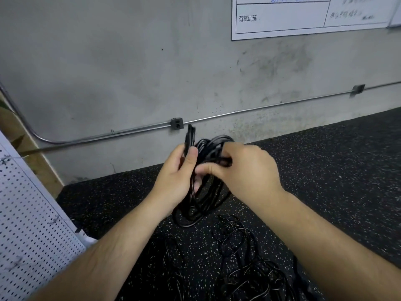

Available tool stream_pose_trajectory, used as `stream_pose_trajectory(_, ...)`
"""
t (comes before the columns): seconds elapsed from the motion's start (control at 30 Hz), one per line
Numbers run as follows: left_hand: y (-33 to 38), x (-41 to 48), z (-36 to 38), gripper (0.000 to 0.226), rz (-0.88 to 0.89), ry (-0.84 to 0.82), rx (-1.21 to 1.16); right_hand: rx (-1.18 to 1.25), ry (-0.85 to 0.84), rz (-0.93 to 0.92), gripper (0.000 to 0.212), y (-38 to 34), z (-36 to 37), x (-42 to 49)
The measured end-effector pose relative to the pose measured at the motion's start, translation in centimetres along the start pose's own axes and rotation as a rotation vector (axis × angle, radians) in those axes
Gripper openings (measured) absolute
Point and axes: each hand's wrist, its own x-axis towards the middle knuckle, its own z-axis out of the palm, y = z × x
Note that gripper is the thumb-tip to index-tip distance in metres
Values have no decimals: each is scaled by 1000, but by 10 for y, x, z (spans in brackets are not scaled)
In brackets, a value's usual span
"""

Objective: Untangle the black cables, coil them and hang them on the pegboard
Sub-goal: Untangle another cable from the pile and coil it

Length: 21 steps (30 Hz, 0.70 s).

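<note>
Above the speckled floor [325, 170], we hold a black cable coil [209, 146] clamped between our left hand [178, 170] and right hand [245, 168], close together; loosen either grip and its loops may spill onto the tangled cables [238, 246] below.

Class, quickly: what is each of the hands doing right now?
Left hand: grips the black cable coil.
Right hand: pinches the same coil.

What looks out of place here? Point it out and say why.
The black cables on the speckled floor below the hands lie in a loose tangle, loops crossing one another. The coil gripped by the left hand and right hand looks orderly. Nothing seems damaged or spilled.
</note>
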Motion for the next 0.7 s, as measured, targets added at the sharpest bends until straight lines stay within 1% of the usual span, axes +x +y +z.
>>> stream_pose_trajectory(0.03,-1,-1,0,40,-40,-56,-47,47,30,59,60,3,-2,3)
stream_pose_trajectory(0.1,-3,-2,0,38,-98,-174,-149,171,77,130,57,11,-4,8)
stream_pose_trajectory(0.17,-4,-1,-1,35,-113,-249,-209,293,78,115,53,17,-6,10)
stream_pose_trajectory(0.2,-3,-1,-1,36,-116,-246,-217,343,64,78,48,20,-6,11)
stream_pose_trajectory(0.27,-2,3,-4,36,-136,-211,-275,428,37,5,35,28,-6,11)
stream_pose_trajectory(0.37,5,8,-13,24,-129,-156,-409,529,7,14,20,48,2,11)
stream_pose_trajectory(0.43,9,13,-22,13,-99,-139,-502,598,-37,95,19,64,12,8)
stream_pose_trajectory(0.5,12,18,-31,12,-62,-124,-590,696,-107,217,23,78,24,3)
stream_pose_trajectory(0.6,16,21,-39,11,-23,-26,-587,895,-233,416,25,86,37,-5)
stream_pose_trajectory(0.63,17,22,-39,11,-15,16,-566,901,-277,470,26,85,41,-7)
stream_pose_trajectory(0.67,17,22,-38,12,-8,65,-546,819,-331,493,27,83,45,-8)
stream_pose_trajectory(0.7,16,22,-37,15,0,115,-520,663,-396,472,27,81,47,-9)
